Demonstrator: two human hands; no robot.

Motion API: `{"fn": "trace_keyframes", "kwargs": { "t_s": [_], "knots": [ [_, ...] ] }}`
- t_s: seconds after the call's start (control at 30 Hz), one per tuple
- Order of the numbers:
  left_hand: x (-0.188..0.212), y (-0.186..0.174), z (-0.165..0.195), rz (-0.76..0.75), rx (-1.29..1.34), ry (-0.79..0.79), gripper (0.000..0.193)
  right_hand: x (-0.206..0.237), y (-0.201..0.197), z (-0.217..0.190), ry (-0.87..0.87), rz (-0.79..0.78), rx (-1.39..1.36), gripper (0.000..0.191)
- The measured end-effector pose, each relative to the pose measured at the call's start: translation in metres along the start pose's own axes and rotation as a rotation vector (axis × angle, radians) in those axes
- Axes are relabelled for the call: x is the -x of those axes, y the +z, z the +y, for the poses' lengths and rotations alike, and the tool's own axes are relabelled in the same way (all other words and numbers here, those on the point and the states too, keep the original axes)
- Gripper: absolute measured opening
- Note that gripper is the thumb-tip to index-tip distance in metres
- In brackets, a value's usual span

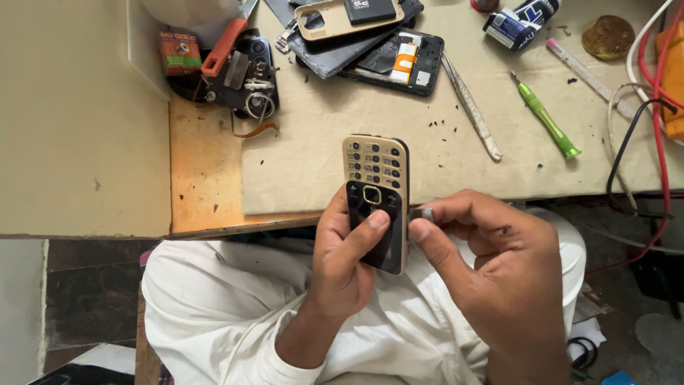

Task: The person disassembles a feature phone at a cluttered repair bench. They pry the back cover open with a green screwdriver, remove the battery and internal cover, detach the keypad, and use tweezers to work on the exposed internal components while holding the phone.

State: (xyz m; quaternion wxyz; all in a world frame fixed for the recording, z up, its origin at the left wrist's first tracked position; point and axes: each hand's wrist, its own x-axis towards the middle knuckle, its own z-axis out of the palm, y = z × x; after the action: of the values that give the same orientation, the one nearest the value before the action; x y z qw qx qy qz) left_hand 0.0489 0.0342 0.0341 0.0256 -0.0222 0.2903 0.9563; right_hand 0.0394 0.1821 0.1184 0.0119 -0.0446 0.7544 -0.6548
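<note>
Your left hand [342,271] has the keypad phone [375,199] upright over your lap, just near of the desk [320,164] edge, keypad end pointing far, dark screen end toward you. Left grip is wrapped round the phone's left side & back, thumb pressed flat on the front below the nav ring. That steadies the body so the right edge stays open for work.

Your right hand [491,264] sits just right of the phone, touching its right edge. Right grip is pressed together, thumb & forefinger pinching a small dark piece [423,213] against the phone's side. Can't tell what the piece is; too small.

Holding it over the lap rather than on the desk puts the side seam square to your eyes, probably why it's lifted.

Rest of the gear is parked far, out of the way but in reach:
- green screwdriver [545,117], far right, lying diagonal
- tweezers [470,107], just left of the screwdriver, also diagonal
- opened phone body [399,64] w/ insides showing, far centre, partly under a dark slab
- gold back cover [349,18] stacked on that slab
- clutter of small parts w/ an orange-handled tool [222,50], far left
- red & black cables [652,142] trailing off the right edge

Beige mat covers most of the desk, black specks scattered on it.
</note>
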Motion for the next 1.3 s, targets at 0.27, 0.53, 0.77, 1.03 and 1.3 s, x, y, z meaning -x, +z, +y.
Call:
{"fn": "trace_keyframes", "kwargs": {
  "t_s": [0.27,0.53,0.77,1.03,1.3],
  "knots": [
    [0.003,0.000,-0.002,-0.022,-0.112,0.024,0.028,0.008,-0.003,0.001,-0.022,0.016,0.144,0.011],
    [0.005,0.001,-0.006,-0.027,-0.240,0.050,0.035,0.013,-0.006,0.006,-0.066,0.014,0.208,0.012],
    [0.004,0.006,-0.001,-0.060,-0.125,-0.004,0.034,-0.006,-0.025,0.025,0.155,-0.170,-0.217,0.009],
    [0.005,0.008,0.001,-0.003,-0.435,0.107,0.024,0.019,-0.012,0.022,-0.013,-0.033,0.226,0.008],
    [0.007,0.009,-0.003,0.000,-0.414,0.093,0.023,0.014,-0.016,0.028,0.042,-0.127,0.009,0.008]
  ]
}}
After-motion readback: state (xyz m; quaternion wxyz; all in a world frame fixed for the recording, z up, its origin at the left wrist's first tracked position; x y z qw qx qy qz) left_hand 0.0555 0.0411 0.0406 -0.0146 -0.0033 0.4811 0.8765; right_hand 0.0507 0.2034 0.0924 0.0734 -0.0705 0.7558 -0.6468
